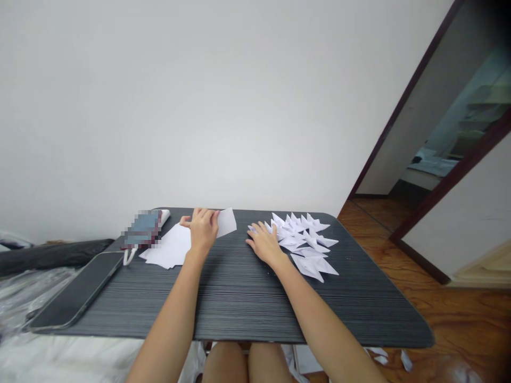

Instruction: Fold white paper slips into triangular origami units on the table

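Observation:
A small white sheet of paper (227, 222) is pinched in my left hand (203, 231), raised a little above the tabletop. Behind and left of that hand lies a loose pile of white paper sheets (167, 251). My right hand (264, 244) rests flat with fingers apart at the left side of a group of folded paper shapes (311, 261). These are pointed, boat-like and white, several of them close together. The fingers touch or partly cover the nearest shape, and I cannot tell which.
The dark, streaked table (243, 303) stands against a white wall (255, 106). At its left edge lies a black phone (80, 292), with a blurred device (143, 229) and white cable (130, 256) behind it. Paper scraps (406, 360) lie on the wooden floor (451, 319).

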### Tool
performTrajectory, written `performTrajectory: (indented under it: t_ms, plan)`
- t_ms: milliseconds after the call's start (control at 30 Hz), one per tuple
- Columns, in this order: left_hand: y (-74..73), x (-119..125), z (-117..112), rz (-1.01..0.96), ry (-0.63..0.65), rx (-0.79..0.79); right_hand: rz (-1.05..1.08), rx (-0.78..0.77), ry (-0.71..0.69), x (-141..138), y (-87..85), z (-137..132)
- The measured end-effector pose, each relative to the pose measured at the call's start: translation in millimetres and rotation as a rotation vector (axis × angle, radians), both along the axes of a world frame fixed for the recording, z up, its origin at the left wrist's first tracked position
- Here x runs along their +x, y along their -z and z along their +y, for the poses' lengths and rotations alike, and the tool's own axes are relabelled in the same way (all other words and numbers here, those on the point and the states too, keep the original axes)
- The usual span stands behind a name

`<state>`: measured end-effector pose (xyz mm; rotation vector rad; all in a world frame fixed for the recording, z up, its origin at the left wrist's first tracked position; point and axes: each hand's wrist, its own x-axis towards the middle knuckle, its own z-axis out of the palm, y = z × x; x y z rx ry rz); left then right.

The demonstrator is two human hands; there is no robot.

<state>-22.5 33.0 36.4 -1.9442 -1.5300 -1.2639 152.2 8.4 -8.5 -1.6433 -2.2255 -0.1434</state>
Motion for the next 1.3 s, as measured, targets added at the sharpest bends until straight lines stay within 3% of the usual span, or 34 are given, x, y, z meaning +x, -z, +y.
performTrajectory:
  t_ms: [267,400,533,667,733,833,1067,1300]
  plan:
    - [1.6,-1.1,3.8,-0.103,0.027,-0.108,0.056,-0.197,-0.002,33.9,-20.4,-14.5]
    - [3.3,6.0,4.1,-0.276,0.150,-0.250,0.190,-0.133,0.032,40.3,-27.2,-12.1]
    - [6.0,16.2,3.7,-0.512,0.480,-0.382,0.655,-0.014,0.053,38.1,-34.9,-2.2]
    - [10.1,24.8,1.7,-0.693,0.581,-0.442,1.329,-0.267,-0.077,30.1,-38.6,3.3]
    - [12.2,28.5,-1.0,-0.708,0.590,-0.456,1.512,-0.435,-0.170,22.5,-36.5,2.3]
    - [15.2,32.8,-5.6,-0.720,0.625,-0.518,1.564,-0.555,-0.257,9.1,-30.3,-0.5]
    - [10.8,30.9,-5.6,-0.661,0.698,-0.574,1.534,-0.384,-0.163,8.0,-23.0,1.8]
    - [0.6,28.3,-8.6,-0.823,0.911,-0.674,1.520,-0.395,-0.384,21.9,-25.7,3.7]
